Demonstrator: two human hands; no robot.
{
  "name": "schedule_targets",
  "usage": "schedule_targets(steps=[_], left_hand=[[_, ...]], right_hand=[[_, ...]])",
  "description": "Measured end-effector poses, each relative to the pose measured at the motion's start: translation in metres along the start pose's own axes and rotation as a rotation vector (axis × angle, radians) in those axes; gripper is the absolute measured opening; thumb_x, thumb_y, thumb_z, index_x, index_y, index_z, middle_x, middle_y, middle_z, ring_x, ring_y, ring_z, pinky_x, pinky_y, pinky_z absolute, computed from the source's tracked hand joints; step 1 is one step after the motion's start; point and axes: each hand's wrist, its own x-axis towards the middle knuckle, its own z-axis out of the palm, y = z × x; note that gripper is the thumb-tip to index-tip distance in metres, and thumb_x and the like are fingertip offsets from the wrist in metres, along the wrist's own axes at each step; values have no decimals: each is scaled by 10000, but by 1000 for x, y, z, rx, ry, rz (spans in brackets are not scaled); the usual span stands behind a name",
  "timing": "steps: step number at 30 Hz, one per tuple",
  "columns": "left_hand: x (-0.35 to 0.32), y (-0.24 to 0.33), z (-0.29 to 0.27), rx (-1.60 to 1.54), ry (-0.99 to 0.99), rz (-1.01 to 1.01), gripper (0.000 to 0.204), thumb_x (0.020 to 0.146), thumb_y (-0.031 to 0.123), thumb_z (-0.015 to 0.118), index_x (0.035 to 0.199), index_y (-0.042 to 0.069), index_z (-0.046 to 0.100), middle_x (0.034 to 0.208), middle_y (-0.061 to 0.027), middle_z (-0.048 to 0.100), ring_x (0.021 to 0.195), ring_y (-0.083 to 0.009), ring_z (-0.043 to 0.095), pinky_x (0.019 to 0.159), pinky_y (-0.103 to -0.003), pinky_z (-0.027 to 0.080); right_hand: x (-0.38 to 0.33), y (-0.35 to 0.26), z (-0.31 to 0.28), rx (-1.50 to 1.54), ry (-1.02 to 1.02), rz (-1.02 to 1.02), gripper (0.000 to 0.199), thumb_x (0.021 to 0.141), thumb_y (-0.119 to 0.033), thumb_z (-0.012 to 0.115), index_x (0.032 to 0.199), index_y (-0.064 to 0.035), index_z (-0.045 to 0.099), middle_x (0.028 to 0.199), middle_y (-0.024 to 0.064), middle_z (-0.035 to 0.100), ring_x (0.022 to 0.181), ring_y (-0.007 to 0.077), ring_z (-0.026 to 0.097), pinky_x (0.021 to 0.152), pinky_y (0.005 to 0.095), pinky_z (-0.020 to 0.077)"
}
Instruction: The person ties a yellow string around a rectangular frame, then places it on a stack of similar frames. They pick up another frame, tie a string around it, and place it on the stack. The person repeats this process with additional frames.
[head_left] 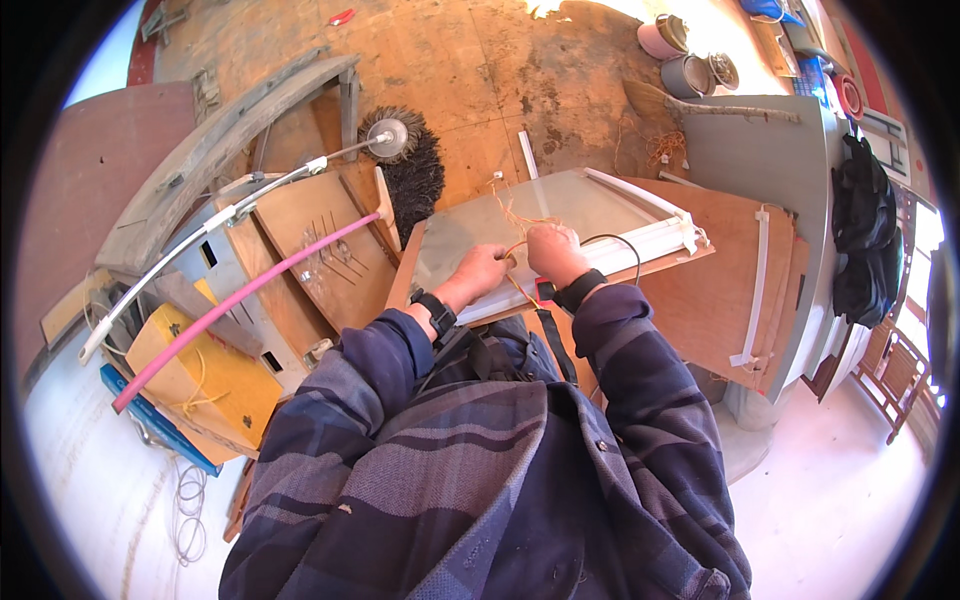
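Close together over a panel, both hands are closed. My left hand [480, 274] pinches a thin yellow-orange cord [520, 290] near its fingertips. My right hand [556, 252] is a fist round the same cord, its fingers mostly hidden by the back of the hand. From that fist a black cable [637, 256] curves off to the right and down. Beyond the hands, loose orange strands [510, 212] lie on the grey-topped panel [452, 232]. A white strip-like fixture [660, 240] runs along the panel's near right side, with another white strip [632, 192] behind it.
On the left stand a pink pole [250, 285], a white curved rod [272, 186] and wooden boxes [300, 225]. A dark brush head [414, 185] lies beyond. Right are a wooden board [690, 320] and grey cabinet [770, 150]. Buckets [686, 75] stand far right.
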Motion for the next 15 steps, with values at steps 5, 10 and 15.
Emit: schedule_targets(steps=[5,10,15], left_hand=[[6,-8,7,-16,24,40,246,953,243,657,1052,27,719,875,-109,697,836,-197,635,778,-353,502],[12,-19,13,-2,102,114,296,954,182,660,1201,19,635,1049,-149,704,1002,-241,684,899,-382,520],[5,-21,10,-152,104,131,365,946,148,665,1271,35,541,1255,-177,622,1138,-285,639,970,-400,502]], right_hand=[[5,14,1,327,104,113,222,809,-162,648,941,-16,750,955,231,730,938,390,715,849,469,556],[2,27,-7,794,-123,68,223,851,-166,664,999,-34,767,1203,216,674,1047,320,682,919,393,525],[-11,43,-16,1081,-136,-92,452,819,-123,682,1255,-6,674,1388,185,576,1049,251,671,901,330,507]])
